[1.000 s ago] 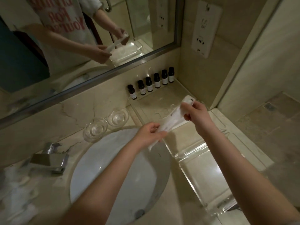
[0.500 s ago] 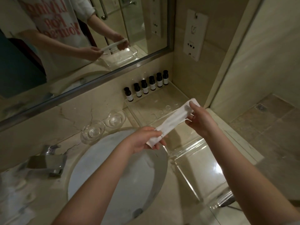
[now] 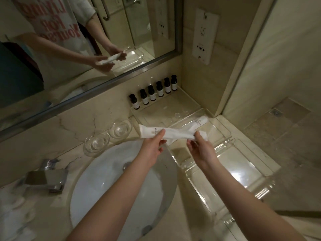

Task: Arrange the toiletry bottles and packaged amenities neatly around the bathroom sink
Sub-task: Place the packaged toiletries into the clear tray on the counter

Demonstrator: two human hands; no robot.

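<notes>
1. A pale marble table [image 3: 107, 119] carries an oval white sink [image 3: 111, 180]. A framed mirror [image 3: 69, 66] runs along the wall behind the sink.
2. A long, flat white packet [image 3: 175, 133] is held in the air above the sink's far right rim, lying nearly level. It is soft and slightly creased, with a small grey printed mark near its left end.
3. The left hand [image 3: 151, 148] pinches the packet near its left end, its fingers [image 3: 160, 135] closed on the lower edge.
4. The right hand [image 3: 199, 152] pinches the packet's right end between curled fingers [image 3: 197, 134].
5. A second white packet [image 3: 199, 121] with the same grey mark lies slantwise behind the first, to the right of the sink. I cannot tell whether it rests on the tray or is held.
6. Six dark bottles [image 3: 152, 93] with black caps and pale labels stand upright in a row against the wall behind and to the right of the sink. They stand at the back of a shallow clear tray [image 3: 184, 103].
7. A larger clear tray [image 3: 234, 164] sits just right of the sink.
8. Two glass dishes [image 3: 96, 142] sit side by side just behind the sink.
9. A chrome faucet [image 3: 46, 178] stands at the sink's left.
</notes>
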